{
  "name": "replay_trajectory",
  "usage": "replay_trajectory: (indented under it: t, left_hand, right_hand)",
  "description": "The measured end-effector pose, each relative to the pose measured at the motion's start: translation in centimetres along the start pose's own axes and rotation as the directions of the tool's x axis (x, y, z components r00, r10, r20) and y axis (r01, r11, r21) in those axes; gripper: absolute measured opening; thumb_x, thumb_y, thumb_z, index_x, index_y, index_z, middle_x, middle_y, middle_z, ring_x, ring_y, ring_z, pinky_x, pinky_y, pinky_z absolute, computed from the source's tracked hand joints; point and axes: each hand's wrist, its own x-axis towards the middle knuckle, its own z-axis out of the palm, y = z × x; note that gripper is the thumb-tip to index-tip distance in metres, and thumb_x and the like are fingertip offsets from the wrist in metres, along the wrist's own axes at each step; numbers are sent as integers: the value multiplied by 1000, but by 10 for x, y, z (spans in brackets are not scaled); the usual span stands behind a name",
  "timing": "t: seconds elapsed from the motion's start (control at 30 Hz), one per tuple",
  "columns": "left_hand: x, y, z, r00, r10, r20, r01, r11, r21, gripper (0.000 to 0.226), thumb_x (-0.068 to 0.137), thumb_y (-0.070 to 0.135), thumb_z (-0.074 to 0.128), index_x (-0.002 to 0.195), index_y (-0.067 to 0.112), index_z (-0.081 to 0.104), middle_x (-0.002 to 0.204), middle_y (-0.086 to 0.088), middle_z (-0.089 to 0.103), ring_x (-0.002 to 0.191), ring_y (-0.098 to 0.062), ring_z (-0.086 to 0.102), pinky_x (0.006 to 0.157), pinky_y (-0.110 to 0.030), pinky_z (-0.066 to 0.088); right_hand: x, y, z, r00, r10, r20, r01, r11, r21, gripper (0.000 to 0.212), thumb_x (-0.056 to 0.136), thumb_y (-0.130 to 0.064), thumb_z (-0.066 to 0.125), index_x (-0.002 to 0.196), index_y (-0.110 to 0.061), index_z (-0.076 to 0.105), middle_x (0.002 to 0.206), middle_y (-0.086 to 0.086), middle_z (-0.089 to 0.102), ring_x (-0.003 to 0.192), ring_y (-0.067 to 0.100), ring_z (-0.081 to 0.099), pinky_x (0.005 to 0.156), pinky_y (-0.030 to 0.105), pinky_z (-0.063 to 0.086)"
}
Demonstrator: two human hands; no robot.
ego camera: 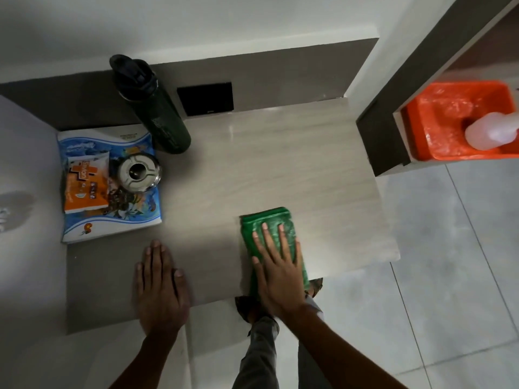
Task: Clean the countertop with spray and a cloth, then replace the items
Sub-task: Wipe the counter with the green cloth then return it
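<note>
Right hand (276,272) flat, fingers straight, presses the green cloth (269,226) at five o'clock, left hand (160,287) open beside it: wiping underway, and I'd sweep toward eleven next.

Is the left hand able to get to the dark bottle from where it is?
Probably yes. The left hand lies flat on the countertop, and bare counter runs from it up to the dark bottle. The book sits off to the side, not between them.
</note>
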Motion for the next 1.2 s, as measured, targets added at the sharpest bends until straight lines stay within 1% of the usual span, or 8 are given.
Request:
replay_trajectory:
  t: [0.13, 0.23, 0.33, 0.43, 0.57, 0.63, 0.87, 1.2]
  left_hand:
    - [0, 3, -2, 1000, -2, 5, 2, 1000, 7, 63, 112, 28, 31, 171, 4, 29, 180, -16, 31, 169, -33, 30, 137, -57, 29]
    - [0, 5, -4, 999, -10, 31, 9, 1000, 10, 63, 113, 29, 28, 169, 1, 32, 180, -19, 31, 169, -36, 30, 136, -59, 29]
    - [0, 2, -8, 994, 22, 104, -25, 999, 27, 70, 110, 35, 26, 172, 2, 24, 183, -19, 22, 171, -37, 22, 139, -59, 22]
    - [1, 3, -11, 990, 13, 142, -18, 999, 33, 74, 108, 38, 26, 172, 3, 22, 183, -19, 21, 171, -39, 20, 139, -58, 19]
    - [2, 13, -10, 993, -52, 108, 49, 998, 28, 65, 113, 36, 29, 165, -2, 37, 176, -24, 36, 166, -42, 32, 135, -63, 27]
    - [4, 21, -9, 996, -13, 92, 14, 1000, -10, 66, 112, 38, 34, 162, -5, 42, 174, -26, 39, 165, -43, 33, 133, -64, 30]
    - [31, 109, -4, 991, 64, 119, -27, 955, -294, 71, 110, 43, 43, 168, 2, 36, 180, -15, 31, 171, -32, 25, 137, -58, 29]
    - [64, 284, 29, 960, 236, 149, -163, 908, -385, 72, 111, 49, 40, 169, 7, 37, 181, -7, 29, 170, -29, 29, 137, -49, 27]
  right_hand:
    - [-4, -42, 2, 997, -40, 68, 30, 989, 147, 57, 120, -47, 19, 176, -41, 14, 185, -18, 2, 174, 20, -9, 138, 53, -2]
    - [-11, -69, -13, 974, -111, 196, -1, 867, 497, 50, 120, -48, 24, 167, -43, 36, 180, -24, 22, 171, 0, -1, 140, 34, -8]
    - [-16, -89, -41, 872, 3, 489, -469, 293, 833, 53, 102, -82, 46, 135, -50, 72, 153, -14, 68, 145, -3, 57, 125, 21, 41]
    - [-19, -83, -51, 731, 23, 682, -656, -247, 713, 46, 92, -75, 64, 116, -43, 86, 124, -6, 85, 108, 9, 82, 86, 25, 65]
    - [-19, -56, -70, 697, 10, 717, -603, -533, 594, 63, 99, -51, 75, 148, -11, 70, 157, 20, 64, 154, 39, 53, 128, 48, 45]
    - [-14, -34, -81, 724, 45, 688, -537, -590, 603, 66, 106, -41, 71, 159, -5, 57, 168, 22, 51, 163, 41, 38, 139, 50, 25]
    - [0, 65, -138, 756, 295, 584, -350, -573, 742, 42, 117, -20, 47, 156, -10, 59, 135, 10, 80, 119, 31, 79, 101, 48, 66]
    - [58, 231, -265, 745, 573, 342, -37, -475, 879, 48, 113, -46, 45, 141, -20, 75, 150, 18, 67, 131, 41, 64, 120, 65, 40]
